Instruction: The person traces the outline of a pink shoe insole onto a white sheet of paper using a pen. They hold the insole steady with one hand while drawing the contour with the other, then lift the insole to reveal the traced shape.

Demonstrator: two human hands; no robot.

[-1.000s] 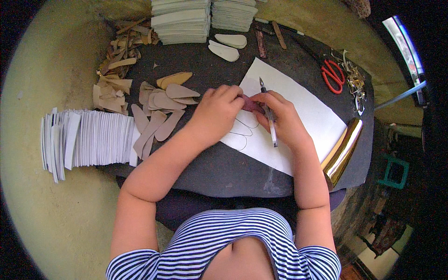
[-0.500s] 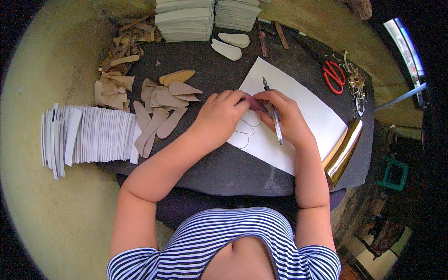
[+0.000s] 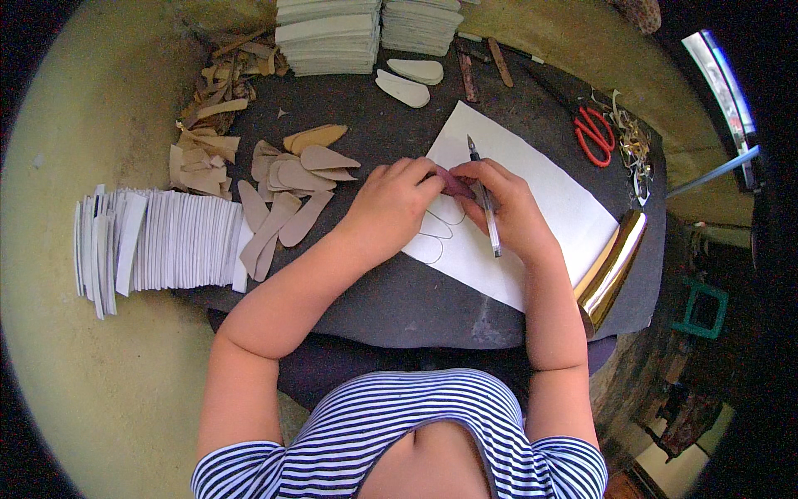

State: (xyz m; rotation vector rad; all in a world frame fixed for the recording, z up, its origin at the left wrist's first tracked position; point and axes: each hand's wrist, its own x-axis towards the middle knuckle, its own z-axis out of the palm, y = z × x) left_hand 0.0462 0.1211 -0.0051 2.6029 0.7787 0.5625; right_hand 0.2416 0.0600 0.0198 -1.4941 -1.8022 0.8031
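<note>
Between the fingertips of my left hand (image 3: 392,200) and my right hand (image 3: 515,208) is a small dark maroon piece (image 3: 454,183), mostly covered by the fingers. Both hands are closed on it, so its full shape is hidden. A clear-barrelled pen (image 3: 490,224) is also tucked in my right hand, its tip pointing away from me. Beneath the hands lies a white sheet (image 3: 549,216), and rounded outlines (image 3: 431,248) are drawn on it near my left wrist. At its right end the sheet curls up, showing a shiny gold underside (image 3: 613,270).
Left of my hands lie tan sole-shaped pieces (image 3: 301,176), beside a long row of white strips (image 3: 187,241) and tan scraps (image 3: 199,158). White stacks (image 3: 328,41) and two white cut-outs (image 3: 403,89) sit at the back. Red-handled scissors (image 3: 593,137) and shiny scraps (image 3: 636,158) are right.
Almost nothing differs. Both hands keep hold of the maroon piece with only slight finger movement, and the pen stays in my right hand.
</note>
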